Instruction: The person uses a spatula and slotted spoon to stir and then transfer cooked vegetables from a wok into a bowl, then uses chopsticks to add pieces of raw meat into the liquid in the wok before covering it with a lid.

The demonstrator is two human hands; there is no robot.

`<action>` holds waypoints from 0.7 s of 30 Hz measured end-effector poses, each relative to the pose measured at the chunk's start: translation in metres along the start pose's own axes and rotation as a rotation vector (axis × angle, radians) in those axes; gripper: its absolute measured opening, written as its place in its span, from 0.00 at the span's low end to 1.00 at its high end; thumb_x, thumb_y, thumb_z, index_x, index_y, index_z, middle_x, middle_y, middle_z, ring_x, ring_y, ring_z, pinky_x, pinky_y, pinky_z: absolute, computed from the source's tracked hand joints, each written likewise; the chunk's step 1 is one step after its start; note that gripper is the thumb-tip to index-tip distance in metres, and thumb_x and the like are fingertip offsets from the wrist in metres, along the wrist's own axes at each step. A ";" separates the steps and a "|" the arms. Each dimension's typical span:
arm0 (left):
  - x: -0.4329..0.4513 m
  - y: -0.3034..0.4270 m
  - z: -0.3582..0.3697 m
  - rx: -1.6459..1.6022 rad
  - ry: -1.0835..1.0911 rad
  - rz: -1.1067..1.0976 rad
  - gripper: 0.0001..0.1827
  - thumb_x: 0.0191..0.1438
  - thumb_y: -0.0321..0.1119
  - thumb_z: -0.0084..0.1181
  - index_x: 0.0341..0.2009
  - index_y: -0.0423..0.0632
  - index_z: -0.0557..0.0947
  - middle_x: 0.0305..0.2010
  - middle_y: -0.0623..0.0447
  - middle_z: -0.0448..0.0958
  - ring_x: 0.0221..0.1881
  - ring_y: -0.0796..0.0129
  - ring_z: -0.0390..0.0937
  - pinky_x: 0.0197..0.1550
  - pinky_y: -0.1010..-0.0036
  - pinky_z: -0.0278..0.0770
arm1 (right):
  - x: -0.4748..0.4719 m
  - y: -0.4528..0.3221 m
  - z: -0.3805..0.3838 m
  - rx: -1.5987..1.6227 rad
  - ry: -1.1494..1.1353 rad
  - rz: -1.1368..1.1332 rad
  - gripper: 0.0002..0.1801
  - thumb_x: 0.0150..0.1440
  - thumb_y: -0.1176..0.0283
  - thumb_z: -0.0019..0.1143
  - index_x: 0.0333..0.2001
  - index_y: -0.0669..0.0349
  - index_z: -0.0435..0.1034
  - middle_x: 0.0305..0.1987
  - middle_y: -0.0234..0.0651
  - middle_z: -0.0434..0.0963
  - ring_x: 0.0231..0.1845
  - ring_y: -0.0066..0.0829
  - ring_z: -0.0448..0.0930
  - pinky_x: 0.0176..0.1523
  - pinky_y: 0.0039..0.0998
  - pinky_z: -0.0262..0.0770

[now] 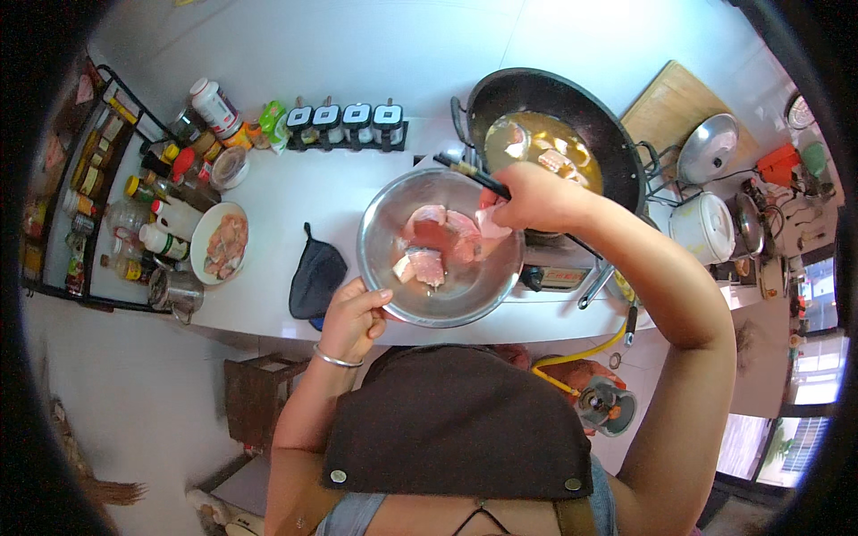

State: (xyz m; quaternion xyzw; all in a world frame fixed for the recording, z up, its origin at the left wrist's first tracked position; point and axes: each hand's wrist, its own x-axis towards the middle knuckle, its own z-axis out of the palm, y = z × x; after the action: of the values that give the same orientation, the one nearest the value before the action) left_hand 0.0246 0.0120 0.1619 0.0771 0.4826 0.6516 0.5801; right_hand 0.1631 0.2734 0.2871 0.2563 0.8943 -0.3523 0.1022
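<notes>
My left hand (352, 321) grips the near-left rim of a stainless steel bowl (456, 311), thumb over the edge. Several raw pieces, apparently fish (427, 264), lie in the bowl in a little pinkish liquid. Over the bowl's right side, my right hand (539, 197) pinches one pale pink piece (491, 222) in its fingers. Dark chopsticks (472, 175) are held in that same hand, pointing to the upper left. Behind it, a black wok (590, 110) holds brownish liquid with several pale pieces (563, 164); my right hand and forearm hide its near edge.
A gas stove (563, 276) stands under the wok. To the left are a black oven mitt (315, 285), a white plate (196, 258) of raw meat, and many bottles. Spice jars (356, 124) line the wall. A yellow hose (603, 352) runs down to a gas cylinder (606, 405).
</notes>
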 end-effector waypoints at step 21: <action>-0.015 0.000 -0.013 -0.004 0.057 0.035 0.14 0.52 0.27 0.49 0.45 0.41 0.73 0.33 0.54 0.76 0.22 0.79 0.70 0.12 0.87 0.55 | 0.082 0.111 -0.051 -0.281 0.223 0.483 0.05 0.34 0.76 0.62 0.16 0.66 0.75 0.17 0.42 0.76 0.17 0.32 0.76 0.22 0.31 0.71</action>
State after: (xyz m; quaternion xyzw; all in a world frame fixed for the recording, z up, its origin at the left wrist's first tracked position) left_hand 0.0209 -0.0071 0.1619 0.0660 0.4962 0.6646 0.5548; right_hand 0.1521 0.4091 0.2303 0.4822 0.8531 -0.1600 0.1189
